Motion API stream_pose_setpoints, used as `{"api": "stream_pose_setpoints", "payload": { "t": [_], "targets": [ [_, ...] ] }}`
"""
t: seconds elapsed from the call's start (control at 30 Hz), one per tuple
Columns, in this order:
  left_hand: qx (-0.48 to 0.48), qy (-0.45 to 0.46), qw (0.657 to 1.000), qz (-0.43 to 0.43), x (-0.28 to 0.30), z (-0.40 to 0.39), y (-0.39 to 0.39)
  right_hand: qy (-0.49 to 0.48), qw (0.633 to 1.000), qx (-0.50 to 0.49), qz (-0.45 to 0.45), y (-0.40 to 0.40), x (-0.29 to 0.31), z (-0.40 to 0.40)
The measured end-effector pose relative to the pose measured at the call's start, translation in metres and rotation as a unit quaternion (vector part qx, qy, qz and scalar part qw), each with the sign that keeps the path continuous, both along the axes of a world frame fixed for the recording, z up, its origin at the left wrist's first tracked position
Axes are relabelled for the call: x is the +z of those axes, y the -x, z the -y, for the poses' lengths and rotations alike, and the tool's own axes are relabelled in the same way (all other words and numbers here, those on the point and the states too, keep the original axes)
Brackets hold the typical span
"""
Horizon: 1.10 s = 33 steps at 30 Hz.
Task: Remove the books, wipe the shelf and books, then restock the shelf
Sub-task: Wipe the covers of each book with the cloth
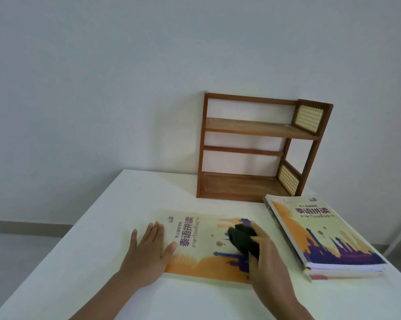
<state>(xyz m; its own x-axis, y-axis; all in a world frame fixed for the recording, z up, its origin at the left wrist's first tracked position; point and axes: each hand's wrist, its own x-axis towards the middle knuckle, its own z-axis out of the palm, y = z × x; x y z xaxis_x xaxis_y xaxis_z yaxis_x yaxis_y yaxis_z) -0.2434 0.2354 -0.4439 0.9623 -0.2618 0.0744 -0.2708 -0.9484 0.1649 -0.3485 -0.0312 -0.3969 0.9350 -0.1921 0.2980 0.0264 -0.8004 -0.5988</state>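
Right hand [261,252] grips the black cloth [242,240] on the book [201,245] lying on the desk [91,239], left hand [148,248] flat on its near-left edge. Shelf [257,146] empty behind. Wipe hard and the book could skid toward the stack [321,236].

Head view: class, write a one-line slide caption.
Right hand wipes yellow-orange paperback book with black cloth; left hand steadies it.

left hand [148,248] flat, fingers straight; right hand [265,257] curled, gripping, both forearms extended forward
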Motion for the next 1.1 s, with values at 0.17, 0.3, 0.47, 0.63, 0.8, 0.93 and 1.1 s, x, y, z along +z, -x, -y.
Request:
{"api": "stream_pose_setpoints", "payload": {
  "t": [0.17, 0.3, 0.47, 0.63, 0.8, 0.93, 1.1],
  "targets": [
    [-0.007, -0.002, 1.000, -0.002, -0.001, 0.001, -0.002, 0.123, 0.971, 0.177, -0.105, -0.003, -0.006, -0.027],
    [-0.016, -0.009, 1.000, -0.006, 0.000, 0.000, -0.007, 0.104, 0.956, 0.247, -0.119, -0.032, -0.012, -0.036],
    [0.004, 0.016, 1.000, -0.020, 0.004, 0.005, -0.009, 0.211, 0.965, 0.136, -0.071, -0.120, -0.037, 0.002],
    [0.014, 0.006, 1.000, -0.007, 0.001, 0.005, -0.011, 0.230, 0.970, 0.038, -0.069, -0.130, -0.038, 0.009],
    [-0.003, 0.027, 1.000, 0.001, -0.003, 0.005, -0.012, 0.195, 0.954, 0.224, -0.052, -0.052, -0.014, -0.062],
    [-0.007, 0.046, 0.999, 0.005, -0.004, 0.003, -0.010, 0.167, 0.934, 0.312, -0.055, -0.074, -0.021, -0.082],
    [0.008, 0.058, 0.998, 0.001, -0.002, 0.004, -0.007, 0.190, 0.969, 0.143, -0.060, -0.148, -0.022, -0.069]
  ]
}}
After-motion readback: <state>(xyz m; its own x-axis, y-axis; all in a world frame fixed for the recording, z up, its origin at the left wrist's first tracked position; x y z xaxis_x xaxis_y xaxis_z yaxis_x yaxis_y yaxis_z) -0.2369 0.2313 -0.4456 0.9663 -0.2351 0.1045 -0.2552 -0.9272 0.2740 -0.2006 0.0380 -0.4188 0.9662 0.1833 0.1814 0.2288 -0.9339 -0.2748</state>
